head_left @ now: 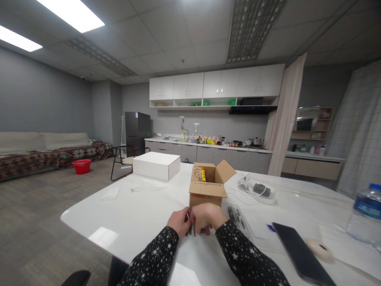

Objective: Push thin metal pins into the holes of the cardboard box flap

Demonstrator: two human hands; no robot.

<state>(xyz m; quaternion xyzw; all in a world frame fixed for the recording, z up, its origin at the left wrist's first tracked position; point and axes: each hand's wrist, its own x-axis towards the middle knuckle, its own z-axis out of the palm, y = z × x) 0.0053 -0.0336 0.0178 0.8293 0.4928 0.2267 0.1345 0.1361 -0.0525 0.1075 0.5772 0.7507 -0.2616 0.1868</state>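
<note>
My left hand [179, 221] and my right hand [207, 217] meet on the white table [131, 214], fingers curled around several small dark metal pieces [190, 228] held between them. What the pieces are is too small to tell. Just behind the hands stands an open brown cardboard box [207, 186] with its flaps up and something red and yellow inside. A clear plastic bag with dark small parts [236, 216] lies right of my right hand. Both sleeves are black with white stars.
A closed white box [156, 165] sits at the far left of the table. A black tablet [300, 252], a tape roll [320, 248], a water bottle [366, 214] and a white device with cables [258, 188] lie to the right. Kitchen counter behind.
</note>
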